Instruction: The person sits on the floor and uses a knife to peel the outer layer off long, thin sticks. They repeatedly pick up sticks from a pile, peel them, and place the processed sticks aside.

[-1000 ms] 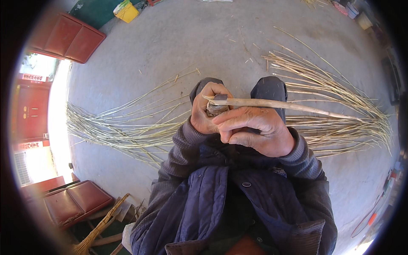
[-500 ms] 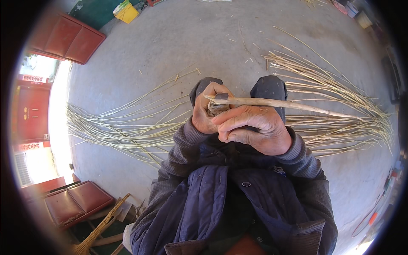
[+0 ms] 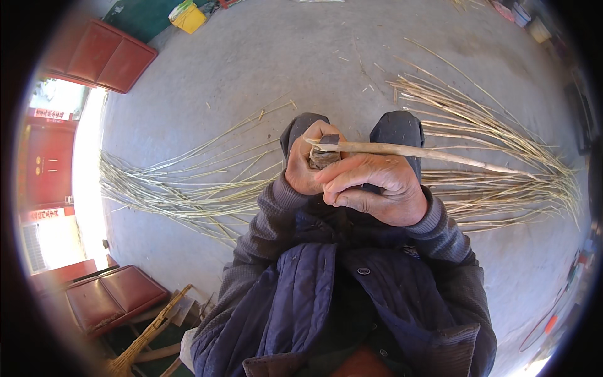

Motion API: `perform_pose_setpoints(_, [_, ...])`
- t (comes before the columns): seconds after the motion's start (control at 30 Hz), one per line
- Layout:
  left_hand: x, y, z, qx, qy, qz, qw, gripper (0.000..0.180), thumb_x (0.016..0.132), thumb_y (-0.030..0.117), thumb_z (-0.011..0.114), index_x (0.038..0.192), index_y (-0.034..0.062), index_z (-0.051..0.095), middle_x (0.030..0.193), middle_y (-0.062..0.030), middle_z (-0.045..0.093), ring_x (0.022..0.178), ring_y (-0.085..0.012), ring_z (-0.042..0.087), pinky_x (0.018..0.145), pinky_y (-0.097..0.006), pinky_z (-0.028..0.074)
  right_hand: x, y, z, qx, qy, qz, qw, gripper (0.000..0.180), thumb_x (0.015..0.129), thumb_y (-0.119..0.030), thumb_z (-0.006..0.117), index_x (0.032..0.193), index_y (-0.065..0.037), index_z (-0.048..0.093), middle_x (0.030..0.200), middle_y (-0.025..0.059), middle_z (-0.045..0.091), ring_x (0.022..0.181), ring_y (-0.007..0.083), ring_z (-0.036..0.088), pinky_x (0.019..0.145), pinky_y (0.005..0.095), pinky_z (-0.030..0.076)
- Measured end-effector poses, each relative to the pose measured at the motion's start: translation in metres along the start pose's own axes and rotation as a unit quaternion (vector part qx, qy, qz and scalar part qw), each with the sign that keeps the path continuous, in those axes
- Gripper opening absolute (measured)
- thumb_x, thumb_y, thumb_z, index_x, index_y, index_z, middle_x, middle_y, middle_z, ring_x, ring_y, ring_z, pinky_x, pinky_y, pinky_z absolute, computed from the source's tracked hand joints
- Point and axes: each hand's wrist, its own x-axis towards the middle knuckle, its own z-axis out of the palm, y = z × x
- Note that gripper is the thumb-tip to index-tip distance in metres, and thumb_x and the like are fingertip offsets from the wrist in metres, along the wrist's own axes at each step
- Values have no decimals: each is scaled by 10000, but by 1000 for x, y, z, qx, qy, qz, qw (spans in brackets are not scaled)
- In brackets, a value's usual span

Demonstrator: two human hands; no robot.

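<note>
My left hand [image 3: 303, 164] is closed around a short grey-brown wrapped piece [image 3: 323, 159], with a dark flat piece [image 3: 329, 139] that looks like a blade above it. A long peeled-looking stick [image 3: 414, 151] crosses against this dark piece; its pale, split-looking tip juts just past it. From there the stick runs right, over my right hand [image 3: 384, 188]. That hand is closed, thumb and fingers drawn together, with the stick lying along its upper side. What sits inside its fingertips is hidden. Both hands are close together above my knees.
Loose thin sticks [image 3: 182, 185] fan across the concrete floor on the left. Another spread of sticks [image 3: 502, 182] lies on the right. A red padded seat [image 3: 116, 298] and a straw broom [image 3: 147, 333] are at lower left. A yellow bucket [image 3: 188, 19] stands far off.
The stick's tip and the dark flat piece have shifted slightly to the right, and more of the wrapped piece shows. Both hands keep their hold nearly in place.
</note>
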Motion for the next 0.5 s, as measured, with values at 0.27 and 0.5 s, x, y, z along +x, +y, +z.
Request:
perform_pose_setpoints(0.27, [4,4,2,-2,-12,9,1000,655,688,401,964,1049,46,549,876,-4,643,783,-69,591,677,-246,484,-1,-2,1,-7,16,5,1000,158,841,49,758,993,15,729,1066,113,747,895,193,730,814,322,595])
perform_pose_setpoints(0.5, [6,0,1,5,-24,21,999,694,664,424,972,1070,48,553,886,-2,648,794,-71,599,684,-248,492,-5,-2,0,-2,13,12,1000,159,846,73,745,991,13,717,1112,110,734,890,182,727,821,319,593])
